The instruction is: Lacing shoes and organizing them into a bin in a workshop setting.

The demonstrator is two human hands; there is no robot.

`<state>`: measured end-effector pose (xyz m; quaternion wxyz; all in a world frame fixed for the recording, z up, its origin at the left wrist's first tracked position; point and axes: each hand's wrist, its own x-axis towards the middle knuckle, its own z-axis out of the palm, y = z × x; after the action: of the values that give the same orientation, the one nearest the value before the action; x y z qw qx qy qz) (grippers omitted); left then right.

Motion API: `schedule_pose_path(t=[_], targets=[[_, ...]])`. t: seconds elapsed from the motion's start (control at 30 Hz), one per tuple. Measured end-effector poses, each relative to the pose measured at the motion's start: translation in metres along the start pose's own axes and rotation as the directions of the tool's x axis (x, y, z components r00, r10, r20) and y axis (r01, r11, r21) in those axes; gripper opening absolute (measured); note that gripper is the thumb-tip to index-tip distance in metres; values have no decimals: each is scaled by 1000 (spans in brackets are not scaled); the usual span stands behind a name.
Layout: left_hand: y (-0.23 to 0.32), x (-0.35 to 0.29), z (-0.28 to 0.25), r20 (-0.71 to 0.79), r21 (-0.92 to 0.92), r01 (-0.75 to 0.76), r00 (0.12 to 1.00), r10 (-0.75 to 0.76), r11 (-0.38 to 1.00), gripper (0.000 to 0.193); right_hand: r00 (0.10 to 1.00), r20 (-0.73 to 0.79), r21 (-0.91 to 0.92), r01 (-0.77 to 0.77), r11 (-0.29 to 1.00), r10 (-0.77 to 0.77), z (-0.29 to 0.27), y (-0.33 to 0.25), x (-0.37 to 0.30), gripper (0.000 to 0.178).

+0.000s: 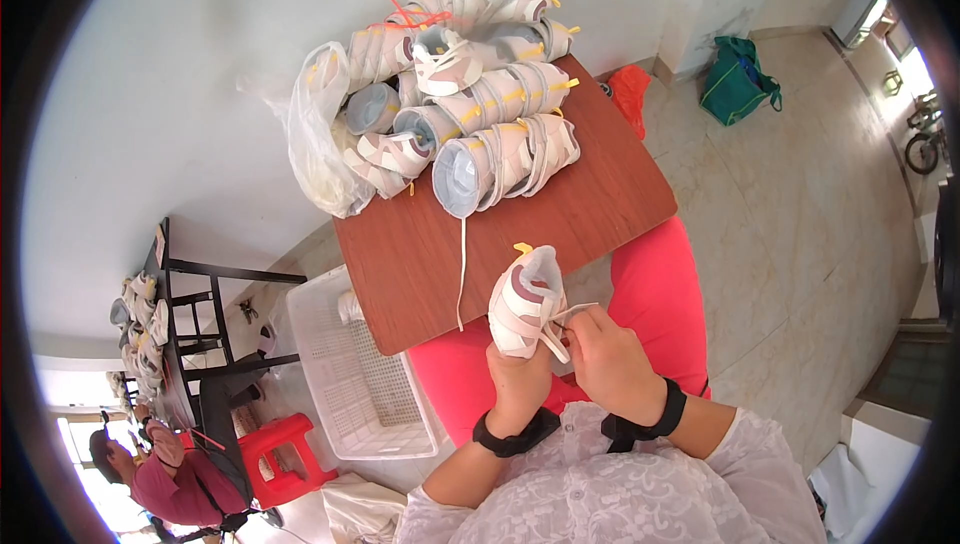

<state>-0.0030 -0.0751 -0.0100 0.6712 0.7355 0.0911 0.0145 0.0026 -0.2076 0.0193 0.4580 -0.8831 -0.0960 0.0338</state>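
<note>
A pale pink and white shoe upper (518, 306) with a yellow heel tab sits in my left hand (521, 382), just off the table's near edge. My left fingers are closed round its underside and partly hidden by it. Beside it, my right hand (608, 362) pinches a white shoelace (585, 310) that runs from the front of the upper. On the brown table (615, 199), similar uppers are nested in rows, the nearest row (515, 162) lying on its side. From that row a loose white lace (462, 269) trails across the tabletop.
A clear plastic bag (315, 139) slumps at the table's far left. Left of the table stands a white plastic crate (425, 434), with a red stool (262, 454) and a seated co-worker (185, 489) beyond. A green bag (733, 89) and a red plastic bag (630, 96) rest on the floor.
</note>
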Motion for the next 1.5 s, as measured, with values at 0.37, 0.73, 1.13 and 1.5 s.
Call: schedule_pose_path(t=[0.37,0.73,1.13,1.5], targets=[[-11,6,7,-57,171,-278,955,292,945,19,966,-169,36,204,978,-196,16,15,13,7],[-18,8,7,-67,165,-96,992,108,982,26,984,-60,-125,159,979,-168,11,12,13,11],[-16,12,3,-29,228,-180,981,191,957,26,986,-99,202,152,967,-134,29,34,24,10],[-8,24,-21,32,216,-256,966,256,942,24,827,529,698,-551,458,188,-1,9,17,18]])
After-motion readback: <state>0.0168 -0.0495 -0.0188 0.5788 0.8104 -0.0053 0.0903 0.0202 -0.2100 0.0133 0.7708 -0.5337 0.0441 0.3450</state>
